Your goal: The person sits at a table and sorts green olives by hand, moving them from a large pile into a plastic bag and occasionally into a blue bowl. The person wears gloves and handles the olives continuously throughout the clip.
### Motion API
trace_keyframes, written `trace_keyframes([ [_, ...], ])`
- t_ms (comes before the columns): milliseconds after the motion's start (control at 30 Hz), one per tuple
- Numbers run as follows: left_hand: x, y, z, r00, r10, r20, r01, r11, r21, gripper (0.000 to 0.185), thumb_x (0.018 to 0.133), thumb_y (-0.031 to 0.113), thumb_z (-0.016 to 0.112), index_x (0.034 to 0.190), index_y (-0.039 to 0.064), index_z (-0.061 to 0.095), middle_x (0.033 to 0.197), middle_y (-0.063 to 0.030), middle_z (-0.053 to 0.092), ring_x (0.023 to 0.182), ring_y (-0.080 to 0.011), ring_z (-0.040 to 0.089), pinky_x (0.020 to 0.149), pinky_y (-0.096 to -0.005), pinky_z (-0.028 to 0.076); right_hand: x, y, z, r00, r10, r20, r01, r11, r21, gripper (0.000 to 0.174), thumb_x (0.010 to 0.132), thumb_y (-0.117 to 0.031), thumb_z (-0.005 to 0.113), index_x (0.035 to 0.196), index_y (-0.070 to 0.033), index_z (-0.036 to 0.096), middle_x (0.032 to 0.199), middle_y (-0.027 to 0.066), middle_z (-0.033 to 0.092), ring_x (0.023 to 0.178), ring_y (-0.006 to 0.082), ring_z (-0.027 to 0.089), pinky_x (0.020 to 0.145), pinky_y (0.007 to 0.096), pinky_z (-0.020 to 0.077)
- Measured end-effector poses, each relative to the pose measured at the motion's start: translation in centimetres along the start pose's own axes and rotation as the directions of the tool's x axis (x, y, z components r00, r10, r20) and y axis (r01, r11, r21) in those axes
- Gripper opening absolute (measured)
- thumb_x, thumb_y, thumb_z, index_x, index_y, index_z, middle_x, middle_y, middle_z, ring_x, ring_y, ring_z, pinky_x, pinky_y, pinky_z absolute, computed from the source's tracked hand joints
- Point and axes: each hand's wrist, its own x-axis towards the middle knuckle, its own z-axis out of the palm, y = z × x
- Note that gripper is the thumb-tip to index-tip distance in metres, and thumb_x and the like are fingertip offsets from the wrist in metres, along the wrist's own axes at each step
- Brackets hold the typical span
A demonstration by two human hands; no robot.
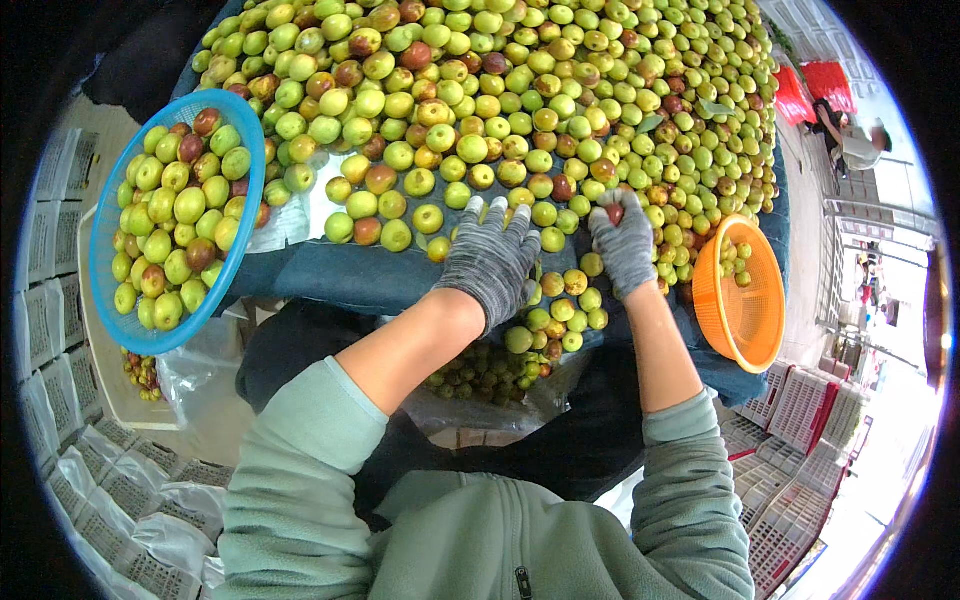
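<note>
A broad heap of green and reddish-brown jujubes (465,97) covers the cloth-topped table (315,274) before me. My left hand (491,259), in a grey knit glove with pale fingertips, lies palm down over its near edge, fingers apart. Whatever sits beneath that palm is hidden. Farther right, my right hand (624,244), gloved alike, has its fingers curled around a dark red jujube (614,214). Between my wrists, a small group of loose jujubes (566,307) reaches the table's front edge. Just below the edge, more jujubes (484,375) lie in shadow in a plastic-lined container.
A blue plastic basket (255,150) full of jujubes stands at the left. On the right, an orange basket (750,322) holds several. Stacked crates (802,409) flank the floor on both sides. A person (859,146) is in the background at the upper right.
</note>
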Motion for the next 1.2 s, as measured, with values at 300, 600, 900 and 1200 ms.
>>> trace_keyframes([
  [300, -0.2, 0.2, -0.4, 0.999, -0.002, 0.050, 0.003, 0.999, -0.037, 0.063, 0.094, 0.048, 0.050, 0.145, 0.010, 0.045, 0.156, -0.0135, 0.035, 0.145, -0.0333, 0.029, 0.120, -0.0537, 0.013, 3.3, -4.5, 1.3, 0.971, -0.061, 0.230, 0.203, 0.721, -0.663, 0.035, 0.090, -0.033, 0.061, 0.120, -0.017, 0.066, 0.108, 0.0141, 0.070, 0.102, 0.0309, 0.066, 0.090, 0.0422, 0.0510],
  [600, -0.2, 0.2, -1.0, 0.996, 0.005, 0.090, 0.000, 0.999, -0.054, 0.065, 0.093, 0.047, 0.051, 0.146, 0.010, 0.044, 0.157, -0.0131, 0.033, 0.146, -0.0338, 0.028, 0.120, -0.0538, 0.012, 4.2, -6.1, 2.2, 0.877, 0.096, 0.471, 0.379, 0.463, -0.801, 0.041, 0.088, -0.030, 0.067, 0.125, -0.013, 0.061, 0.107, 0.0141, 0.070, 0.101, 0.0302, 0.067, 0.088, 0.0420, 0.0524],
  [900, -0.9, -0.2, -0.7, 0.997, -0.078, -0.031, 0.076, 0.995, -0.068, 0.065, 0.091, 0.044, 0.055, 0.145, 0.007, 0.045, 0.156, -0.0153, 0.035, 0.141, -0.0347, 0.035, 0.116, -0.0538, 0.022, 0.6, -4.0, 1.0, 0.944, 0.011, 0.330, 0.236, 0.676, -0.698, 0.048, 0.087, -0.040, 0.067, 0.129, -0.018, 0.058, 0.111, 0.0137, 0.069, 0.105, 0.0288, 0.066, 0.091, 0.0391, 0.0499],
  [1200, 0.3, 0.7, -0.5, 0.986, -0.164, 0.034, 0.168, 0.975, -0.149, 0.060, 0.091, 0.040, 0.057, 0.138, 0.002, 0.053, 0.144, -0.0196, 0.047, 0.133, -0.0389, 0.043, 0.104, -0.0589, 0.037, -10.4, -17.3, 2.2, 0.944, -0.229, -0.239, 0.321, 0.465, 0.825, 0.057, 0.102, -0.035, 0.045, 0.146, 0.000, 0.034, 0.105, 0.0117, 0.063, 0.071, 0.0128, 0.060, 0.051, 0.0195, 0.0471],
])
